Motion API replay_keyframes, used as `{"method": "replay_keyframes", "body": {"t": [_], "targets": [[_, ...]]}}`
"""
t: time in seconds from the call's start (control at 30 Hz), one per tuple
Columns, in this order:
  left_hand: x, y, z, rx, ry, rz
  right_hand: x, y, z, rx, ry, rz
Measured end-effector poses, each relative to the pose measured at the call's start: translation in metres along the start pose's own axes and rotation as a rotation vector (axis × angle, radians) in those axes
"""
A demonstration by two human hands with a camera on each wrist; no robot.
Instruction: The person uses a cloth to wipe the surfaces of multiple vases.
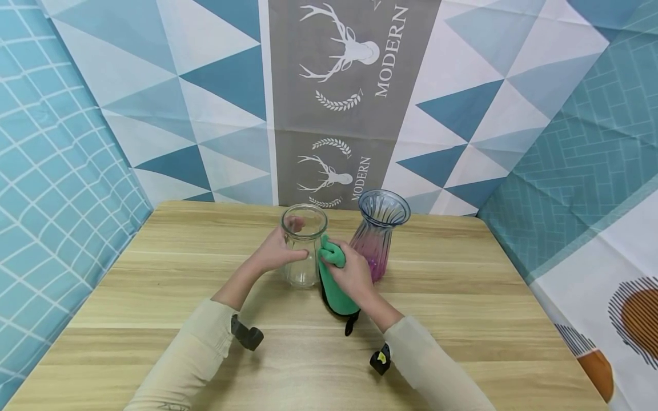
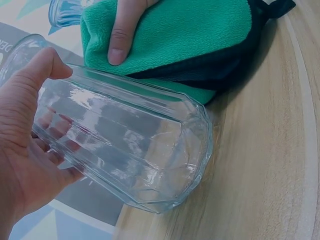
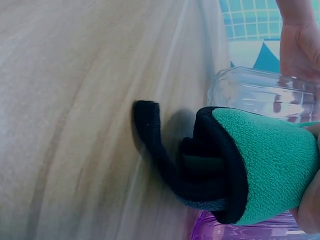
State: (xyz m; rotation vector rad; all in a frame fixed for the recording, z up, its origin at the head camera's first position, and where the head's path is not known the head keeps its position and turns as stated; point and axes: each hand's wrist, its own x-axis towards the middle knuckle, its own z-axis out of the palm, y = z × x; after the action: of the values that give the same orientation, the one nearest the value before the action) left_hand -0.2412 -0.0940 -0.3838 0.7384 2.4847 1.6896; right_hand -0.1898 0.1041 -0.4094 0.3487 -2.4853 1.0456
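A clear faceted glass jar stands upright on the wooden table. My left hand grips it round the upper part, thumb on the near side and fingers behind, as the left wrist view also shows. My right hand holds a folded green towel with black edging against the jar's right side. In the left wrist view the towel lies along the glass, with a thumb pressed on it. A black loop hangs from the towel's lower end in the right wrist view.
Just behind my right hand stands a ribbed glass vase, blue at the flared rim and pink-purple below. The wooden table ends at a patterned cloth backdrop. Blue tiled sheeting hangs at the left.
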Motion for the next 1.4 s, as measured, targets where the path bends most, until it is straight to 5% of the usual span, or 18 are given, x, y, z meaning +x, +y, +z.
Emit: {"method": "replay_keyframes", "body": {"t": [0.33,0.7,1.4], "targets": [[-0.001,0.001,0.001,-0.001,-0.004,-0.019,-0.001,0.002,-0.004,0.066,0.005,-0.017],[0.001,-0.001,0.004,0.024,0.086,-0.089,0.006,-0.003,-0.008,0.140,0.041,-0.060],[-0.001,0.000,0.005,0.020,0.170,-0.043,0.012,-0.003,-0.007,0.134,0.048,-0.079]]}}
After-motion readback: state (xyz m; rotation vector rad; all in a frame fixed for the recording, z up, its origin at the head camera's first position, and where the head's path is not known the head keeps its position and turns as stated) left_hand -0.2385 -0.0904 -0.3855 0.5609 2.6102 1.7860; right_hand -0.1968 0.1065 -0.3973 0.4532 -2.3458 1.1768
